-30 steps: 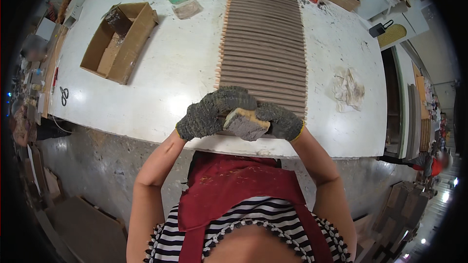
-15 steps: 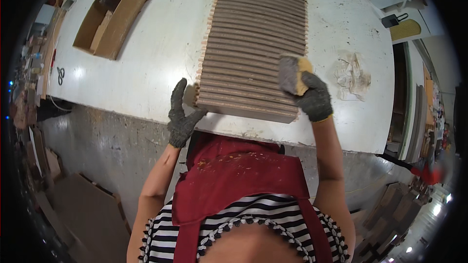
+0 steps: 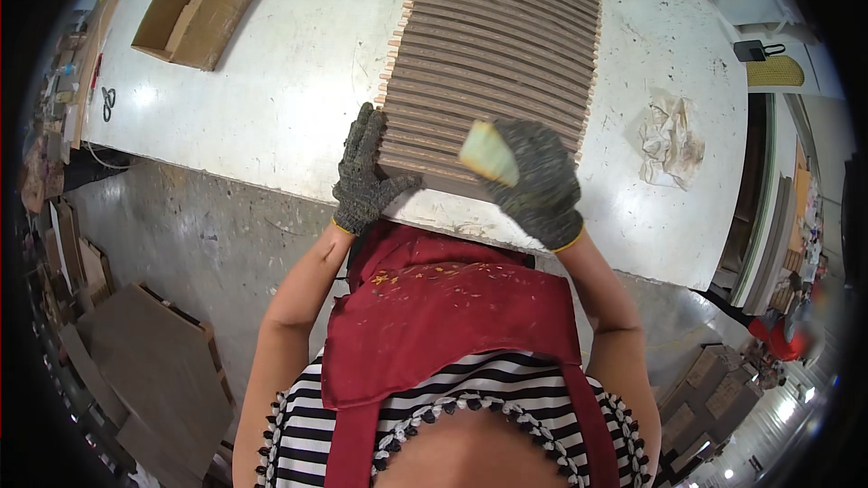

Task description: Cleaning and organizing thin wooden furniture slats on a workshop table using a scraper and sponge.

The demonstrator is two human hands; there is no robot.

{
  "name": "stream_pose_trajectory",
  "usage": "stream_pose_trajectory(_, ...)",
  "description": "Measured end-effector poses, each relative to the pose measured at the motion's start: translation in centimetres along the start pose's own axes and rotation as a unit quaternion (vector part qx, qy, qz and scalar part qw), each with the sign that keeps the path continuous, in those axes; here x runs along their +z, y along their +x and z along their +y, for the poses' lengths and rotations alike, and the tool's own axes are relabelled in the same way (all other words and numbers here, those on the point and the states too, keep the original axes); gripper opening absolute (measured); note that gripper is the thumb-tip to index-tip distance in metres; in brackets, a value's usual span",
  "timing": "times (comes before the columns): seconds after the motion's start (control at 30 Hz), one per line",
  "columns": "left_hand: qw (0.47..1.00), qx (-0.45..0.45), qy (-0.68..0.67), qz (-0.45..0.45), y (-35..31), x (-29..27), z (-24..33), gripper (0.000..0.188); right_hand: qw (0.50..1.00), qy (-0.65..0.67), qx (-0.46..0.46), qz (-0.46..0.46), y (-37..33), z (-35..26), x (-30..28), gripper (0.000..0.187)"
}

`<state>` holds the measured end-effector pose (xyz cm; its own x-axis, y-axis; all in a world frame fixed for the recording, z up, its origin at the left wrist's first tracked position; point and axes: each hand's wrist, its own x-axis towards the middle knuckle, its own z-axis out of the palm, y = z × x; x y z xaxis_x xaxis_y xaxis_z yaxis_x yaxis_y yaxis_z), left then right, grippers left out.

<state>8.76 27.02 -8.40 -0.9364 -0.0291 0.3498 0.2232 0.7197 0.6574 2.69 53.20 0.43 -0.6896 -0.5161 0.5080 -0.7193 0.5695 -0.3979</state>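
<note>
Right hand (image 3: 535,183) in a grey knit glove, grip clamped on a yellow sanding sponge (image 3: 488,153) pressed onto the near end of the row of brown wooden slats (image 3: 502,32); left hand (image 3: 363,176), fingers spread flat, bracing the row's near-left corner on the white surface (image 3: 271,63). Likely risk: slats sliding apart or off the near edge if that brace slips. Open brown cardboard box (image 3: 206,2) far up-left of the grip; crumpled rag (image 3: 671,137) to its right

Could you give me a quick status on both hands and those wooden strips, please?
Left hand flat against strips' left edge. Right hand gripping yellow sanding sponge on the near strips. Nothing blocking.
</note>
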Motion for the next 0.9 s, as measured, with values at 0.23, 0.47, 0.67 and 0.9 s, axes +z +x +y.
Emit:
stream_pose_trajectory(0.23, 0.999, -0.038, -0.034, 0.003, -0.2, -0.1, 0.0, 0.108, 0.987, 0.012, -0.019, -0.159, 0.2, -3.2, 1.7, 0.056)
stream_pose_trajectory(0.47, 1.0, -0.006, -0.021, 0.002, 0.0, -0.4, 0.1, 0.105, 0.989, 0.02, -0.036, -0.144, 0.9, 1.5, 2.0, 0.058)
stream_pose_trajectory(0.67, 1.0, 0.018, -0.009, -0.01, 0.5, -0.8, 0.2, 0.11, 0.954, -0.292, 0.062, 0.027, 3.7, 15.7, -4.4, 0.054)
stream_pose_trajectory(0.9, 0.966, 0.213, 0.13, -0.069, 3.9, -2.3, -0.5, 0.09, 0.985, 0.01, -0.045, -0.164, -1.2, -0.4, 0.2, 0.055)
